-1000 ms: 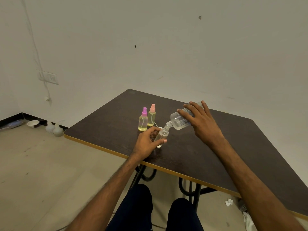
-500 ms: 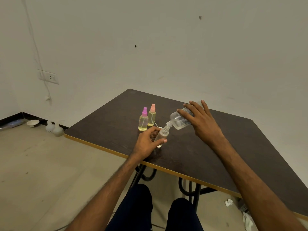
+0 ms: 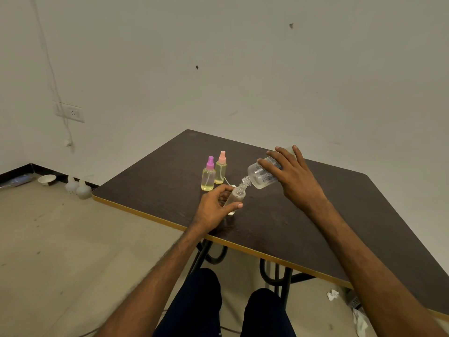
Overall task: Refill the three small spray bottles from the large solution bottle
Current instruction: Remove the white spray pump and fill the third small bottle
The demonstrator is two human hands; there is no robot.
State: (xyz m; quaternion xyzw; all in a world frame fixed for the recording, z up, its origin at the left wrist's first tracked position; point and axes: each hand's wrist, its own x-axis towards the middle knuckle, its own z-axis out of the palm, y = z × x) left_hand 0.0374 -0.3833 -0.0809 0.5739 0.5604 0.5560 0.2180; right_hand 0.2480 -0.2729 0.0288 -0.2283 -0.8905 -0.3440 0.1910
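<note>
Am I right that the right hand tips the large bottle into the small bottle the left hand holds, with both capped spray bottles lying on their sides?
Not quite: the head view shows the purple-capped bottle and pink-capped bottle standing upright on the table. The rest is right.

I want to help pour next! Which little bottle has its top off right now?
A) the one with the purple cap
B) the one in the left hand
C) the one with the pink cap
B: the small bottle that the left hand grips has a bare open neck under the tilted big bottle, while the purple-capped bottle and the pink-capped bottle stand closed.
</note>
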